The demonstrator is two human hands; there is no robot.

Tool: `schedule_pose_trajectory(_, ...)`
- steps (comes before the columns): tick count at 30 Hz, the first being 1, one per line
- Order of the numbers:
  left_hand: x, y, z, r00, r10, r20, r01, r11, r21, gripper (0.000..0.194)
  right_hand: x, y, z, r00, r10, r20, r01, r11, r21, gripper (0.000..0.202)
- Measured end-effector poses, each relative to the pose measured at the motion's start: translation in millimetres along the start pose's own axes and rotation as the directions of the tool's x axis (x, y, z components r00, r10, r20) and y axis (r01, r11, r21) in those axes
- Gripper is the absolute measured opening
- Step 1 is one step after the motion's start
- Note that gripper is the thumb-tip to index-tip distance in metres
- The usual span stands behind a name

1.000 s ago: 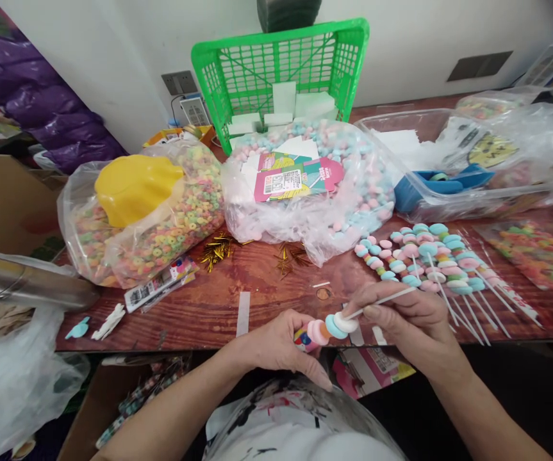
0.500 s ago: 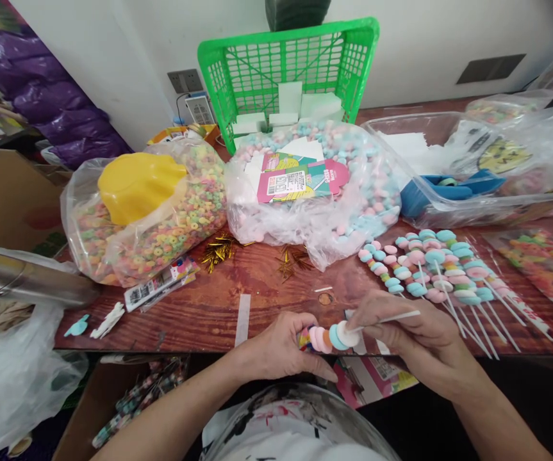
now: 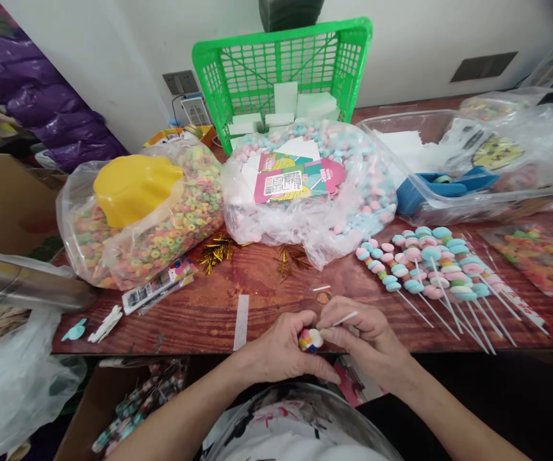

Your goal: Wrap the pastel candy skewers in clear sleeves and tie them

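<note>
My left hand (image 3: 276, 349) is closed round a small colourful printed wrapper (image 3: 304, 344) just above the table's front edge. A marshmallow skewer sits mostly inside it, with a white marshmallow (image 3: 316, 338) showing at the opening. My right hand (image 3: 370, 342) pinches the skewer beside that marshmallow, and its thin white stick (image 3: 346, 318) sticks out between the fingers. Most of the wrapper lies hidden in my left palm. To the right of my hands, several skewers of pink and blue marshmallows and gummy rings (image 3: 432, 259) lie in a pile.
Behind stand a bag of cereal-like rings (image 3: 189, 211) with a yellow scoop (image 3: 136, 189), a bag of marshmallows (image 3: 372, 186), a green basket (image 3: 280, 41) and a clear tub (image 3: 386, 121). A steel flask (image 3: 31, 282) lies left. Below is a carton of skewers (image 3: 132, 410).
My right hand has moved left, close against my left hand. The skewer's pink and blue marshmallows, outside the wrapper before, are now inside, with only the white end showing.
</note>
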State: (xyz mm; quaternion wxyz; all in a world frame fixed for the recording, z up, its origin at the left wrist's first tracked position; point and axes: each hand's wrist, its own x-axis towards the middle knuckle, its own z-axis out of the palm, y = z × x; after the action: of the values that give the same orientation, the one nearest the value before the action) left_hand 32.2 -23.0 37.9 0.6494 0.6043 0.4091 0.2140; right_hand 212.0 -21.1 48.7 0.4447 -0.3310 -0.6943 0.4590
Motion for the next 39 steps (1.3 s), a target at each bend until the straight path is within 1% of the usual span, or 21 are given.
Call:
schedule_pose_trajectory(2, -3.1, -1.8, -4.5, 1.0, 0.005, -0.005, -0.005, 1.0, 0.007, 0.058, 1.7, -7.0, -8.1, 1.0, -0.013, 0.001, 0.013, 0.999, 0.033, 0.011)
schedule_pose_trajectory(3, -4.6, -2.8, -5.9, 1.0, 0.002, 0.009, -0.002, 1.0, -0.009, 0.057, 2.0, -10.1, -11.6, 1.0, -0.011, 0.0, 0.011, 0.999, 0.03, 0.01)
schedule_pose_trajectory(5, -6.6, -4.9, -6.0, 0.998, -0.028, 0.061, 0.034, 0.994, -0.104, 0.045, 1.0, -13.3, -14.3, 1.0, 0.019, -0.008, -0.019, 1.0, 0.012, 0.008)
schedule_pose_trajectory(7, -6.2, -6.3, -2.2, 0.995, -0.052, 0.089, 0.07, 0.975, -0.213, 0.039, -0.9, -11.5, -9.8, 0.998, 0.061, -0.017, -0.062, 0.998, -0.007, 0.006)
schedule_pose_trajectory(9, -3.4, -6.6, 3.7, 0.997, -0.039, 0.061, 0.054, 0.964, -0.26, 0.038, -1.7, -6.8, -0.6, 0.999, 0.044, -0.027, -0.045, 0.998, -0.045, 0.006)
schedule_pose_trajectory(11, 0.1, -5.7, 8.9, 1.0, 0.007, 0.016, -0.002, 0.967, -0.254, 0.036, 0.0, -3.5, 7.0, 0.999, -0.043, -0.017, 0.041, 0.993, -0.108, 0.01)
schedule_pose_trajectory(13, 1.9, -3.6, 10.8, 0.999, 0.043, 0.01, -0.039, 0.963, -0.268, 0.035, 4.1, -4.7, 7.5, 0.995, -0.103, 0.016, 0.105, 0.984, -0.145, 0.009)
schedule_pose_trajectory(17, -3.4, 3.3, 4.7, 0.996, 0.085, 0.01, -0.08, 0.969, -0.235, 0.041, 12.2, -14.9, -10.6, 0.995, -0.065, 0.071, 0.072, 0.992, -0.099, 0.013)
schedule_pose_trajectory(19, -7.9, 5.9, 1.4, 0.994, 0.106, 0.018, -0.1, 0.975, -0.198, 0.037, 13.1, -16.8, -17.1, 0.997, -0.046, 0.068, 0.053, 0.994, -0.1, 0.015)
schedule_pose_trajectory(21, -10.9, 6.4, 1.5, 0.993, 0.114, -0.015, -0.115, 0.982, -0.149, 0.038, 12.3, -13.3, -15.0, 0.998, -0.025, 0.059, 0.031, 0.993, -0.111, 0.015)
schedule_pose_trajectory(24, -11.2, 2.7, 7.1, 0.975, 0.156, -0.157, -0.167, 0.984, -0.063, 0.045, 10.1, -2.0, -1.2, 0.998, 0.001, 0.068, 0.004, 0.997, -0.079, 0.022)
schedule_pose_trajectory(25, -10.7, 0.8, 9.3, 0.967, 0.168, -0.192, -0.184, 0.981, -0.064, 0.045, 9.5, 1.4, 2.8, 0.997, 0.006, 0.08, 0.0, 0.998, -0.065, 0.025)
schedule_pose_trajectory(27, -9.8, -3.2, 11.6, 0.963, 0.145, -0.229, -0.177, 0.976, -0.124, 0.045, 8.2, 5.4, 5.6, 0.997, 0.006, 0.082, -0.002, 0.999, -0.048, 0.03)
schedule_pose_trajectory(28, -9.4, -4.9, 11.4, 0.964, 0.113, -0.242, -0.159, 0.971, -0.179, 0.045, 7.4, 5.6, 4.0, 0.999, 0.01, 0.052, -0.008, 0.999, -0.038, 0.033)
schedule_pose_trajectory(30, -8.5, -6.6, 9.0, 0.957, 0.038, -0.286, -0.128, 0.945, -0.3, 0.044, 5.0, 3.7, -2.3, 0.997, 0.036, -0.066, -0.037, 0.999, -0.006, 0.04)
schedule_pose_trajectory(32, -7.2, -5.5, 6.5, 0.937, 0.002, -0.348, -0.145, 0.911, -0.385, 0.046, 1.9, 1.1, -6.5, 0.98, 0.072, -0.185, -0.075, 0.997, -0.01, 0.042)
schedule_pose_trajectory(33, -6.5, -4.1, 6.2, 0.927, 0.0, -0.374, -0.162, 0.902, -0.401, 0.049, 0.4, 0.4, -5.8, 0.974, 0.079, -0.211, -0.088, 0.996, -0.032, 0.041)
schedule_pose_trajectory(35, -5.6, -0.4, 8.5, 0.918, 0.014, -0.397, -0.178, 0.908, -0.38, 0.053, -2.0, 1.0, 1.8, 0.976, 0.058, -0.209, -0.075, 0.995, -0.072, 0.029)
schedule_pose_trajectory(37, -6.4, 3.2, 14.0, 0.923, 0.031, -0.384, -0.161, 0.937, -0.311, 0.054, -3.0, 3.5, 13.5, 0.976, 0.016, -0.215, -0.028, 0.998, -0.053, 0.01)
schedule_pose_trajectory(38, -7.8, 4.7, 17.0, 0.931, 0.038, -0.362, -0.144, 0.952, -0.271, 0.053, -3.1, 5.1, 18.9, 0.973, -0.011, -0.232, 0.004, 0.999, -0.034, 0.01)
schedule_pose_trajectory(39, -9.7, 6.2, 19.7, 0.942, 0.043, -0.333, -0.126, 0.964, -0.232, 0.051, -3.0, 6.6, 23.2, 0.966, -0.039, -0.254, 0.032, 0.999, -0.029, 0.013)
